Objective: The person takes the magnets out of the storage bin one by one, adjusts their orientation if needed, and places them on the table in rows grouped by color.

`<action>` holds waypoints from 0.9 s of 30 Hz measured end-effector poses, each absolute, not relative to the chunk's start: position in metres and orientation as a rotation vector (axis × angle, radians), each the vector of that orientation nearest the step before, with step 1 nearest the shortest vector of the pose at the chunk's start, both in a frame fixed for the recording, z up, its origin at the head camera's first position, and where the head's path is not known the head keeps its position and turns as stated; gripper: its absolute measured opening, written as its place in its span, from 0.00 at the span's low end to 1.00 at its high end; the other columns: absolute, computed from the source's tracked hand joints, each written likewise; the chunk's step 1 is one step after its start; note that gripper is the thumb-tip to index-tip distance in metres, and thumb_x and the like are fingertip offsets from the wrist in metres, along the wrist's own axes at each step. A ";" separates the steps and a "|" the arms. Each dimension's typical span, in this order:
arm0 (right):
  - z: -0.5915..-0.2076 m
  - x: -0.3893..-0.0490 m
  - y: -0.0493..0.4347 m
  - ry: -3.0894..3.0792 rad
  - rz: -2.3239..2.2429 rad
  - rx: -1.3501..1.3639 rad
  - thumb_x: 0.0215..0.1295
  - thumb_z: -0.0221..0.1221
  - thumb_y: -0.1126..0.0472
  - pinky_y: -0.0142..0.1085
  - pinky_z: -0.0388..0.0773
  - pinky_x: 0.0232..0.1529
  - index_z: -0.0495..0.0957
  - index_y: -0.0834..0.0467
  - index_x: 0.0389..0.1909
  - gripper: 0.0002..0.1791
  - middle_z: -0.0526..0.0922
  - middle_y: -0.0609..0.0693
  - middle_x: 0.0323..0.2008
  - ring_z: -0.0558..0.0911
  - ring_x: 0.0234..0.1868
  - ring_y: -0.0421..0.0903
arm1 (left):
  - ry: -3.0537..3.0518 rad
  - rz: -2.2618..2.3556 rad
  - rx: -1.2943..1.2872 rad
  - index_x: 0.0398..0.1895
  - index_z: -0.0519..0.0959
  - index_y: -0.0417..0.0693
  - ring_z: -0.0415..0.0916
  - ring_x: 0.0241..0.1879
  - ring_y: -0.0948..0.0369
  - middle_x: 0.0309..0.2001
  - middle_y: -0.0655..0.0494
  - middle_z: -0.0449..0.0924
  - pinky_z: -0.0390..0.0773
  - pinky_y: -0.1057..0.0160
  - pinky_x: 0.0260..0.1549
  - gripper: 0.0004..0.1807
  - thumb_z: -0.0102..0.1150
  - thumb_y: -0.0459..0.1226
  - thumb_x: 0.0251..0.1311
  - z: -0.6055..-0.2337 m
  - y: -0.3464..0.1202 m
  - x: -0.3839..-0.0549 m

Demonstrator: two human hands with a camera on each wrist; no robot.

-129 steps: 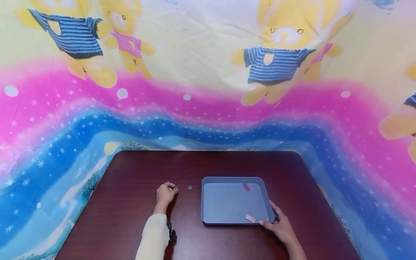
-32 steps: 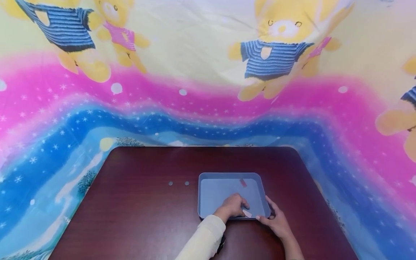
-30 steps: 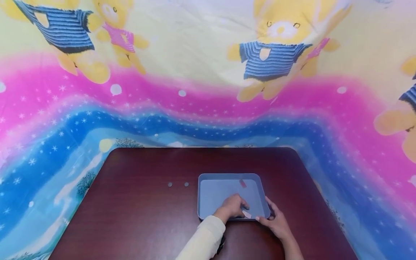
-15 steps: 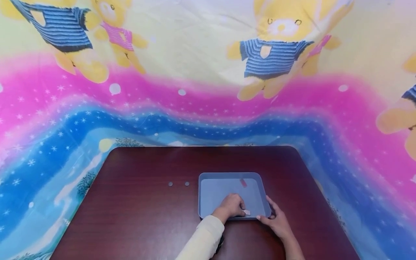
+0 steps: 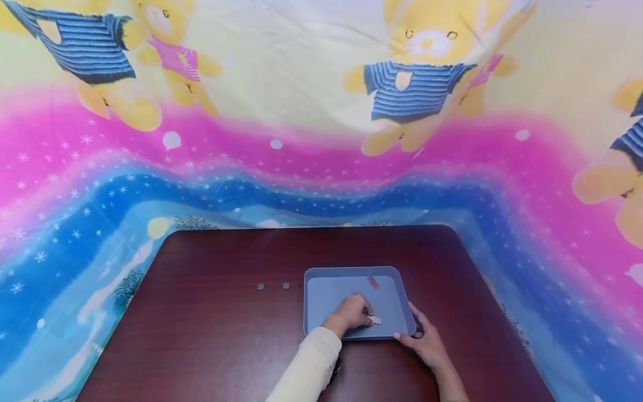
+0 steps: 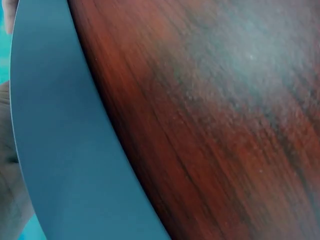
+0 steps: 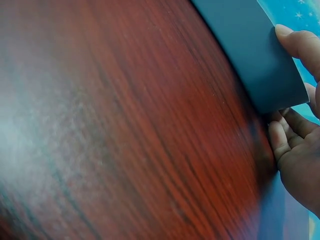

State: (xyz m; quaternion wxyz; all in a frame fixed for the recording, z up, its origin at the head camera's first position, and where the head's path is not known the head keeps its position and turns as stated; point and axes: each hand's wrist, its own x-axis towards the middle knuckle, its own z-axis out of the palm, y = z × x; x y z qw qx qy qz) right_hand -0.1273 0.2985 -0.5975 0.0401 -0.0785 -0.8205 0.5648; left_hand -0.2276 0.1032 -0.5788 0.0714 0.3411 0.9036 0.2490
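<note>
Two grey discs (image 5: 260, 287) lie on the table (image 5: 201, 329) beside the tray (image 5: 324, 296). Within it, the left hand (image 5: 353, 310) pinches a white strip (image 5: 377, 320), a red strip (image 5: 373, 283) lying beyond; the right hand (image 5: 428, 341) grips the tray's near right corner, seemingly steadying it.

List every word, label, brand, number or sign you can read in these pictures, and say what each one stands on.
No readable text anywhere.
Tray and table: no lettering visible.
Backdrop cloth: printed bears and snowflakes, no words visible.
Red piece, white piece, disc nearer the tray, disc farther from it: too small to tell whether anything is written on them.
</note>
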 end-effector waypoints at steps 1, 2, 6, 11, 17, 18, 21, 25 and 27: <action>-0.598 -0.128 0.298 -2.513 1.734 -0.235 0.38 0.68 0.59 0.34 0.74 0.29 0.55 0.47 0.62 0.47 0.66 0.60 0.51 0.75 0.37 0.52 | 2.717 0.735 1.026 0.25 0.83 0.57 0.66 0.30 0.71 0.26 0.71 0.75 0.66 0.76 0.31 0.12 0.71 0.44 0.31 -0.578 0.102 -0.228; -0.598 -0.128 0.298 -2.512 1.734 -0.232 0.38 0.68 0.59 0.34 0.74 0.29 0.55 0.47 0.62 0.47 0.66 0.60 0.51 0.75 0.37 0.52 | 2.724 0.713 1.032 0.26 0.83 0.58 0.66 0.31 0.71 0.26 0.71 0.75 0.65 0.75 0.32 0.14 0.71 0.46 0.30 -0.578 0.102 -0.228; -0.599 -0.128 0.297 -2.515 1.743 -0.218 0.39 0.68 0.59 0.34 0.74 0.29 0.54 0.47 0.63 0.47 0.66 0.61 0.51 0.75 0.37 0.53 | 2.755 0.650 1.053 0.26 0.84 0.59 0.65 0.31 0.69 0.26 0.71 0.74 0.65 0.75 0.32 0.15 0.71 0.48 0.27 -0.578 0.101 -0.227; -0.600 -0.128 0.298 -2.516 1.722 -0.241 0.38 0.68 0.59 0.34 0.74 0.29 0.55 0.47 0.62 0.47 0.66 0.62 0.51 0.75 0.38 0.53 | 2.792 0.546 1.158 0.18 0.81 0.58 0.63 0.25 0.70 0.20 0.69 0.68 0.65 0.75 0.26 0.09 0.69 0.48 0.33 -0.577 0.102 -0.226; -0.600 -0.129 0.300 -2.523 1.692 -0.230 0.38 0.69 0.59 0.33 0.73 0.29 0.55 0.48 0.62 0.47 0.66 0.61 0.51 0.75 0.37 0.53 | 2.743 0.729 1.067 0.12 0.76 0.60 0.63 0.19 0.74 0.14 0.74 0.66 0.64 0.78 0.19 0.09 0.69 0.45 0.31 -0.579 0.100 -0.227; -0.600 -0.130 0.300 -2.525 1.692 -0.226 0.38 0.68 0.58 0.33 0.73 0.30 0.55 0.48 0.62 0.47 0.66 0.61 0.51 0.74 0.38 0.53 | 2.722 0.787 1.043 0.12 0.76 0.61 0.63 0.18 0.74 0.13 0.75 0.66 0.63 0.78 0.18 0.09 0.69 0.44 0.30 -0.580 0.099 -0.228; -0.600 -0.130 0.300 -2.529 1.682 -0.235 0.37 0.69 0.58 0.33 0.73 0.31 0.55 0.47 0.62 0.47 0.66 0.60 0.51 0.74 0.39 0.52 | 2.670 0.904 1.007 0.12 0.76 0.60 0.64 0.17 0.75 0.13 0.76 0.67 0.64 0.78 0.18 0.09 0.69 0.42 0.28 -0.580 0.097 -0.228; -0.599 -0.129 0.299 -2.535 1.684 -0.245 0.37 0.69 0.57 0.34 0.73 0.31 0.56 0.46 0.62 0.47 0.67 0.60 0.51 0.74 0.38 0.52 | 2.650 0.947 0.965 0.15 0.78 0.58 0.64 0.18 0.75 0.13 0.76 0.68 0.64 0.78 0.19 0.09 0.70 0.41 0.27 -0.580 0.096 -0.227; -0.600 -0.129 0.300 -2.531 1.684 -0.244 0.37 0.69 0.57 0.34 0.73 0.30 0.56 0.46 0.62 0.47 0.67 0.60 0.51 0.74 0.37 0.52 | 2.648 0.951 0.960 0.18 0.80 0.57 0.64 0.18 0.74 0.14 0.75 0.69 0.64 0.78 0.19 0.10 0.71 0.41 0.27 -0.582 0.096 -0.227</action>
